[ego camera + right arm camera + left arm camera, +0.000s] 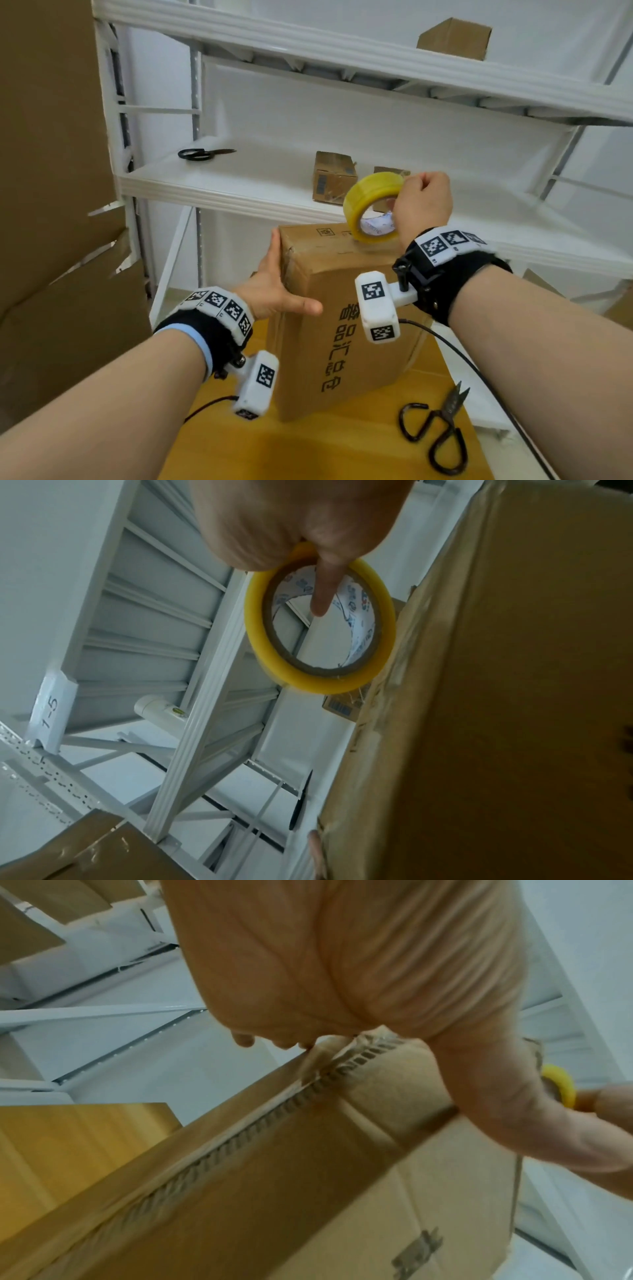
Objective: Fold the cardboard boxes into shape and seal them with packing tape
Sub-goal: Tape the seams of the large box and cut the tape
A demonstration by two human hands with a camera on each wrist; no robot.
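A brown cardboard box (346,318) with black printed characters stands on end on the yellow table (308,448). My left hand (277,287) lies flat against the box's left side, fingers straight and thumb spread onto the front face; the left wrist view shows the palm (342,961) against a frayed box edge (308,1091). My right hand (423,209) grips a yellow roll of packing tape (371,209), thumb through its core, with the roll touching the box's top far edge. In the right wrist view the tape roll (322,623) hangs beside the box (496,696).
Black scissors (438,431) lie on the table right of the box. A white shelf rack (239,185) behind holds another pair of scissors (202,153) and small cardboard boxes (334,178). Large flattened cardboard (58,205) leans at the left. Cables run from both wrists.
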